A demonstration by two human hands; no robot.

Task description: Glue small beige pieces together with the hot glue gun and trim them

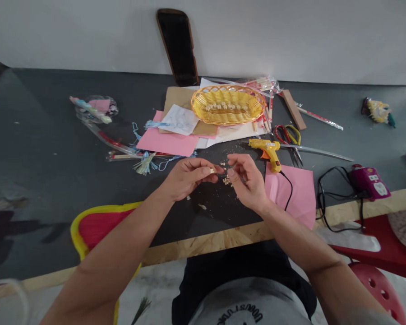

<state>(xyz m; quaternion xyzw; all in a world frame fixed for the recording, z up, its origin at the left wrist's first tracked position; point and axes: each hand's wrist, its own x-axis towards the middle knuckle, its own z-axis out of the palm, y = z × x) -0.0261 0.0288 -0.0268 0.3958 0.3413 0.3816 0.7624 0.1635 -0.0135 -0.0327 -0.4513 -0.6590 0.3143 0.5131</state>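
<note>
Over the dark table, my left hand [196, 177] pinches a small pale piece [212, 170] between thumb and fingertips. My right hand [246, 180] is close on the right, its fingers curled with the thumb near the index finger; whatever may be between them is too small to make out. Below and between the hands, small tan bits [226, 180] lie scattered on the table. Behind them stands a yellow woven basket [228, 118] with a row of little pale pieces [226, 106] inside.
A yellow glue gun [270, 151] lies right of my right hand, by scissors [287, 135] and pink paper [301, 189]. A phone [179, 47] leans on the wall. Tassels [145, 163] and pink sheets [169, 142] lie left. A purple power socket [372, 183] sits right.
</note>
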